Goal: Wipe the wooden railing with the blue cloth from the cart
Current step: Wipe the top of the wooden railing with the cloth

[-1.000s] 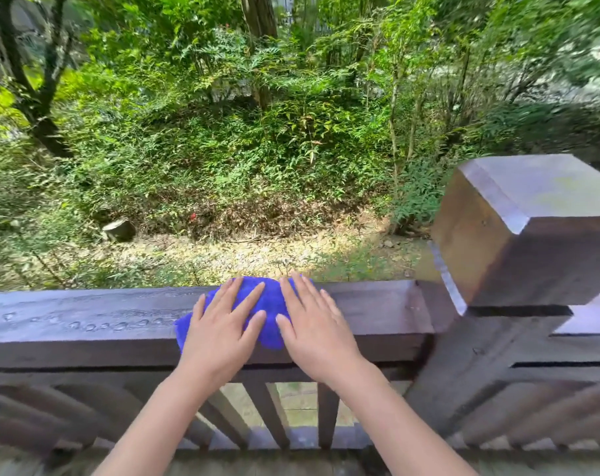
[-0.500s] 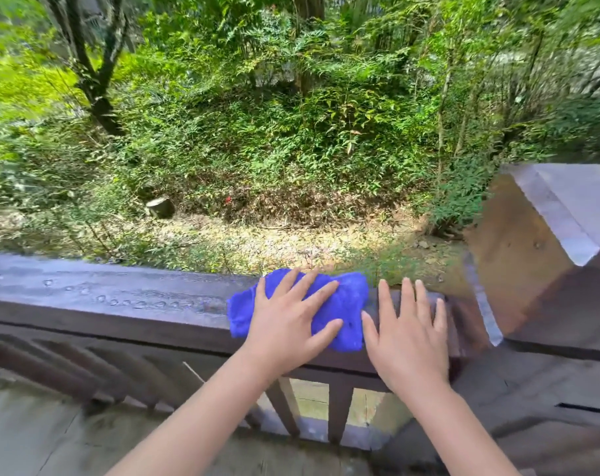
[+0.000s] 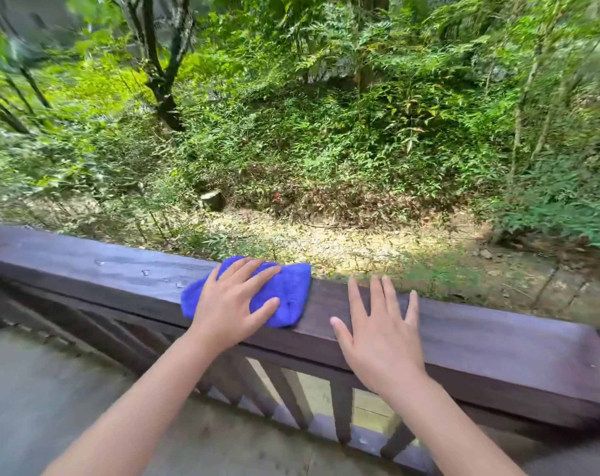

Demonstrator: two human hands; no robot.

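Observation:
A dark brown wooden railing [image 3: 497, 341] runs across the view from upper left to lower right. A bunched blue cloth [image 3: 288, 297] lies on its flat top near the middle. My left hand [image 3: 231, 304] presses flat on the cloth with fingers spread, covering its left half. My right hand [image 3: 381, 334] rests flat on the bare rail to the right of the cloth, fingers apart, holding nothing. Water drops sit on the rail left of the cloth.
Slanted wooden balusters [image 3: 291, 389] hang under the rail. A grey paved floor [image 3: 51, 389] lies on my side at lower left. Beyond the rail are a dry leaf-strewn patch, a tree stump [image 3: 212, 200] and dense green bushes.
The cloth and my left hand have slid left along the rail. My right hand came off the cloth onto bare wood. The thick corner post has left the view on the right.

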